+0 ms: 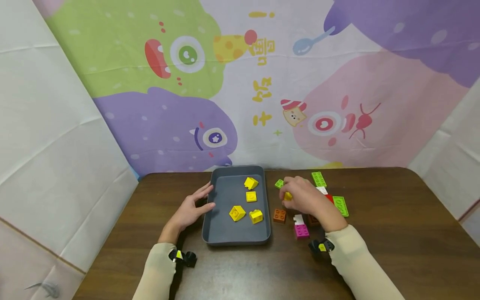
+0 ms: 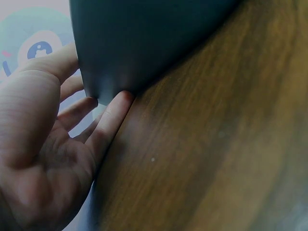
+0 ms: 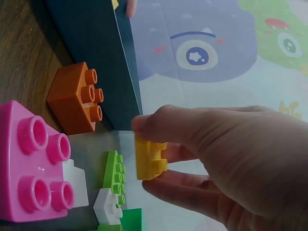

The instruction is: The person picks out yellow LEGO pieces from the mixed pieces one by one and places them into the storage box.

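Observation:
A dark grey tray (image 1: 225, 233) lies on the wooden table with several yellow bricks in it, among them a flat square one (image 1: 251, 196) and a slanted one (image 1: 237, 213). My left hand (image 1: 189, 211) touches the tray's left side with fairly straight fingers, the thumb at the rim. In the left wrist view its fingertips (image 2: 126, 96) rest against the outer wall. Right of the tray, my right hand (image 1: 301, 196) pinches a small yellow brick (image 3: 149, 159) between thumb and fingers, held above the loose bricks. An orange-brown brick (image 1: 279, 215) sits below that hand, near the tray.
A magenta brick (image 1: 301, 231) touches a white piece (image 1: 298, 220) on the table's right half. Green bricks (image 1: 340, 206), a red one (image 1: 329, 198) and a white one (image 1: 321, 190) lie behind the right wrist. A cartoon-printed cloth (image 1: 262, 141) hangs at the table's back edge.

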Demonstrator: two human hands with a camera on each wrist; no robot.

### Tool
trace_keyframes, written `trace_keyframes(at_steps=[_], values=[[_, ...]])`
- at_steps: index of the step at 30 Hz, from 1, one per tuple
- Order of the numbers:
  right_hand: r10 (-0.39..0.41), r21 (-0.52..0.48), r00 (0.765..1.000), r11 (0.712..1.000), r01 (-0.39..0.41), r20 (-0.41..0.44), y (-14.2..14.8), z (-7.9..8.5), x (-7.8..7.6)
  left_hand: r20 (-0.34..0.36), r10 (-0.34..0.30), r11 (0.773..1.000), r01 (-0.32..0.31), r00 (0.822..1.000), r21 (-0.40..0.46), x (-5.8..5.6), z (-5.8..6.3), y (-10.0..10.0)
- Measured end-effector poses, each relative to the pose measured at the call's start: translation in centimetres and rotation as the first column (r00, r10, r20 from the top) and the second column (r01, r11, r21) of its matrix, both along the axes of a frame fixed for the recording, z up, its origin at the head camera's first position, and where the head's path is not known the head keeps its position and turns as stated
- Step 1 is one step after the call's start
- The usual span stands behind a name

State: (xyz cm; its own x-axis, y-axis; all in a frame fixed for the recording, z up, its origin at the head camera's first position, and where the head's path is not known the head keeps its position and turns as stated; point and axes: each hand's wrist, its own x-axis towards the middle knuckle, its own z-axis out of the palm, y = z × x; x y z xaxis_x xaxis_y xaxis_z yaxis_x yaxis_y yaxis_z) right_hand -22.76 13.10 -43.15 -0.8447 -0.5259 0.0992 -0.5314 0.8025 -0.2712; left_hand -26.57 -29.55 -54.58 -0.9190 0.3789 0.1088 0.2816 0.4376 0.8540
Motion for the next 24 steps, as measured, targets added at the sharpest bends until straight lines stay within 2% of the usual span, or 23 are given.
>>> trace_keyframes(at_steps=[1,5,9,13,16,20,24], values=[[-0.003,-0.007,1.000,1.000,0.003,-0.013,0.0,0.0,0.0,0.011,0.018,1.000,-0.018,1.000,-0.012,-0.4,-0.5,-0.2],[-0.029,-0.047,0.997,0.999,0.026,-0.069,-0.1,0.0,0.2,-0.029,-0.002,0.999,0.001,1.000,-0.034,0.7,1.0,0.3],[-0.047,-0.087,0.992,0.996,0.037,-0.120,-0.3,0.1,0.2,-0.043,0.005,0.999,-0.007,0.999,-0.043,0.4,0.7,0.1],[-0.050,-0.088,0.992,0.995,0.040,-0.119,-0.3,0.0,0.1,-0.063,0.013,0.998,-0.016,0.998,-0.054,0.1,0.2,-0.2],[-0.053,-0.067,0.994,0.997,0.046,-0.099,-0.2,0.0,0.0,-0.046,0.008,0.998,-0.011,0.999,-0.064,0.9,1.5,0.3],[-0.059,-0.051,0.995,0.997,0.055,-0.080,-0.3,0.0,0.0,0.021,0.018,0.998,-0.017,1.000,-0.054,2.2,3.7,1.5],[-0.053,-0.047,0.996,0.998,0.050,-0.073,-0.3,-0.1,0.0,0.048,0.028,0.998,-0.026,0.998,-0.054,2.6,4.4,2.0]])
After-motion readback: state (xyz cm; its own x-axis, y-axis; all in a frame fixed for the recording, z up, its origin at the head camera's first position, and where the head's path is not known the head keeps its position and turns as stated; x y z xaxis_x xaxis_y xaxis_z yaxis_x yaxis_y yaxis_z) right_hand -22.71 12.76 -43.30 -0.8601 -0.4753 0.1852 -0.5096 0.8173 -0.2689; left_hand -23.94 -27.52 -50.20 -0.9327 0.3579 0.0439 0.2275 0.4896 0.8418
